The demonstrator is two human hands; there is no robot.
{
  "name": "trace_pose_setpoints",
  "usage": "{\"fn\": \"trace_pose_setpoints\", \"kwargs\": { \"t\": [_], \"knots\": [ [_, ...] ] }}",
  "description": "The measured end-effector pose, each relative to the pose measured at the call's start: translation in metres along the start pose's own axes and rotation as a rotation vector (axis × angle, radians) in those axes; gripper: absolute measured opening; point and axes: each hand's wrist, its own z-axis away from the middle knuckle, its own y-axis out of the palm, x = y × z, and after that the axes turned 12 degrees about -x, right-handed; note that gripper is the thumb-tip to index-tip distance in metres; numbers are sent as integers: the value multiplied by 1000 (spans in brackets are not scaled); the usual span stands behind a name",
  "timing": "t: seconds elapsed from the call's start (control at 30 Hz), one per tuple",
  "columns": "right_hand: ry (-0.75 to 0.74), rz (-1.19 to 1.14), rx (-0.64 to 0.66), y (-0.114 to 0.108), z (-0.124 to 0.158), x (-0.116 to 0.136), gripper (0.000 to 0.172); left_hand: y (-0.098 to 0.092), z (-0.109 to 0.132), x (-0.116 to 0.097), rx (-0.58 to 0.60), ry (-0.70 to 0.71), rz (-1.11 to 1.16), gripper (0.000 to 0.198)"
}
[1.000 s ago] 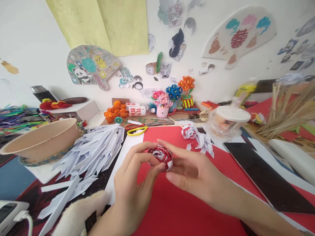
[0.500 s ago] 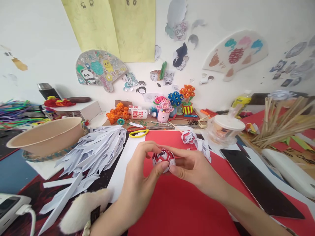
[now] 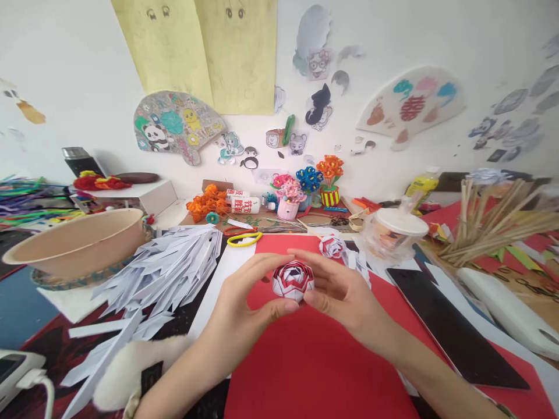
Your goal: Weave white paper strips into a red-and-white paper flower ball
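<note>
A red and white folded paper rose sits between both my hands above a red paper sheet. My left hand curls round its left side, thumb under it and fingers arched over the top. My right hand pinches its right side with thumb and fingers closed on it. A second paper rose with loose white strips lies just behind, near the sheet's far edge.
A heap of folded white paper strips lies to the left, beside a tan bowl. A lidded plastic cup, wooden sticks and a black sheet are on the right. Scissors, a yellow ring and small flower pots stand at the back.
Both hands have turned the paper rose so its top faces the camera more squarely. The view has shifted slightly; the hands stay closed on the rose.
</note>
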Motion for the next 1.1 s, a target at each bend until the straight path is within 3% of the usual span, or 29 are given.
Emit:
{"fn": "trace_pose_setpoints", "kwargs": {
  "t": [0.3, 0.53, 0.73, 0.93, 1.1],
  "knots": [
    [-192, 237, -34, 0, 2, -13, 50, 7, 8, 3, -96, 237, -177, 45],
    [-421, 465, -78, 10, 8, -10, 51, 12, 14, 9, -117, 274, -261, 50],
    [-398, 501, -82, 16, 13, -5, 54, 15, 19, 6, -134, 296, -317, 52],
    [-426, 527, -139, 15, 11, -8, 52, 14, 18, 1, -41, 270, -322, 55],
    [-382, 649, -147, 22, 21, -10, 59, 20, 21, 2, -98, 279, -437, 54]
  ]
}}
